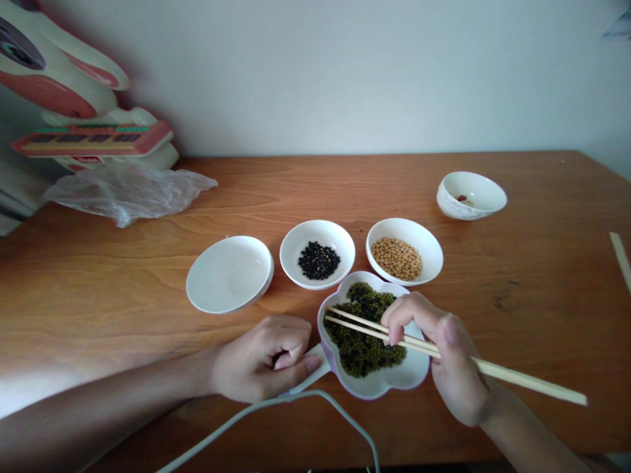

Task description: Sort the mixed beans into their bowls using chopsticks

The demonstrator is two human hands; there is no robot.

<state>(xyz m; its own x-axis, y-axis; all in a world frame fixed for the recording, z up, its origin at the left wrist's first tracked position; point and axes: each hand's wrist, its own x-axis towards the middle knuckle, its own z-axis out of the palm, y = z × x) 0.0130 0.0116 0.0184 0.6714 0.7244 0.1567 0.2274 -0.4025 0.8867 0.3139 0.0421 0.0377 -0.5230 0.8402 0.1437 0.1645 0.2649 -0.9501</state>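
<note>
My right hand grips a pair of wooden chopsticks. Their tips reach into a flower-shaped white dish at its left side, over small green beans mixed with some dark ones. Whether a bean sits between the tips is too small to tell. My left hand is closed around the dish's pale handle, fingers curled and thumb along it. Behind the dish stand a white bowl of black beans and a white bowl of yellow soybeans. An empty white bowl tilts beyond my left hand.
A white bowl with a few reddish-brown bits stands at the back right. A clear plastic bag lies beside a cartoon-animal toy keyboard at the back left. A pale cord crosses the front. A wooden stick shows at the right edge.
</note>
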